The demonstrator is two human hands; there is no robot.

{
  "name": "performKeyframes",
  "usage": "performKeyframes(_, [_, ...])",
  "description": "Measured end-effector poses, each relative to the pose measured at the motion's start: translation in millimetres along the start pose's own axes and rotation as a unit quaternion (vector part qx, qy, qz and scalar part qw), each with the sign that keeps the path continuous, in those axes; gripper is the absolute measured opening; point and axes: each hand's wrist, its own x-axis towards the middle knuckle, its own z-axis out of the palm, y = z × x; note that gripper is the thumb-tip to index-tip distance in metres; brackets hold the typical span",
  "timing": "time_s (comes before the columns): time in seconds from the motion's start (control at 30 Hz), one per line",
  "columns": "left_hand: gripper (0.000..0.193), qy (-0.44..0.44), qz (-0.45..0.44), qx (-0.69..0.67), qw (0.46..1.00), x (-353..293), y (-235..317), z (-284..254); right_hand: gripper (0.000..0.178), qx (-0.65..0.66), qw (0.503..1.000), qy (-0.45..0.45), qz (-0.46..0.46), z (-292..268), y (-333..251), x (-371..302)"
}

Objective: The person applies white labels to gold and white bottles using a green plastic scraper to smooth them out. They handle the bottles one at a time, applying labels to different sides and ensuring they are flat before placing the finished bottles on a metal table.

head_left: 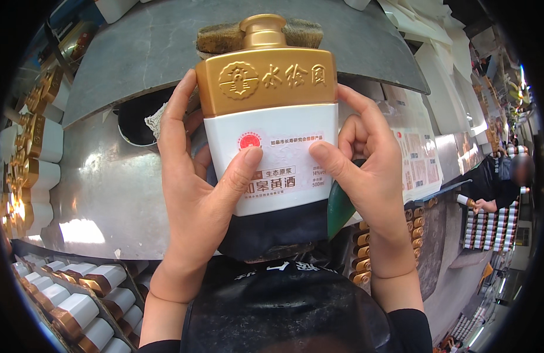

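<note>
I hold a flat white bottle (272, 126) with a gold shoulder and gold cap upright in front of me. My left hand (192, 194) wraps its left side, thumb pressed on the pale paper label (284, 165) on the bottle's front. My right hand (366, 176) grips the right side, its thumb also pressing the label. The bottle's base rests against my dark apron (272, 294).
A grey metal worktable (107, 176) lies behind, with a brown brush (225, 35) on it. Rows of similar white-and-gold bottles (78, 294) lie at lower left and stand at far left (30, 153). Sheets of labels (419, 159) sit at right. Another person (507, 182) works at far right.
</note>
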Motion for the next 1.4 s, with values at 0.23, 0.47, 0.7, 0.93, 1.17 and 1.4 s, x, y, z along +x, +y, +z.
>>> performKeyframes(0.23, [0.071,0.02,-0.005,-0.01,1.0,-1.3,0.3,3.7,0.061,0.04,0.999,0.02,-0.003,2.7,2.9,0.5])
performKeyframes(0.47, [0.073,0.009,0.002,0.02,1.0,-1.1,-1.2,3.3,0.062,-0.024,1.0,0.003,-0.001,0.9,3.0,2.5])
performKeyframes(0.7, [0.073,0.016,-0.024,-0.04,0.999,2.9,0.1,4.4,0.063,0.045,0.997,-0.01,0.06,-1.0,0.6,8.9])
performKeyframes(0.93, [0.069,0.013,0.017,0.009,1.0,0.0,-10.7,2.9,0.065,-0.006,1.0,-0.021,-0.005,-2.9,6.7,3.9])
performKeyframes(1.17, [0.048,-0.056,0.157,0.095,0.981,8.8,-4.3,-14.9,0.059,0.3,0.928,0.132,0.177,-45.8,28.6,17.4])
performKeyframes(1.4, [0.037,-0.202,0.24,0.452,0.835,15.1,25.9,-12.3,0.022,0.245,0.965,0.08,0.05,-26.2,31.0,-61.3])
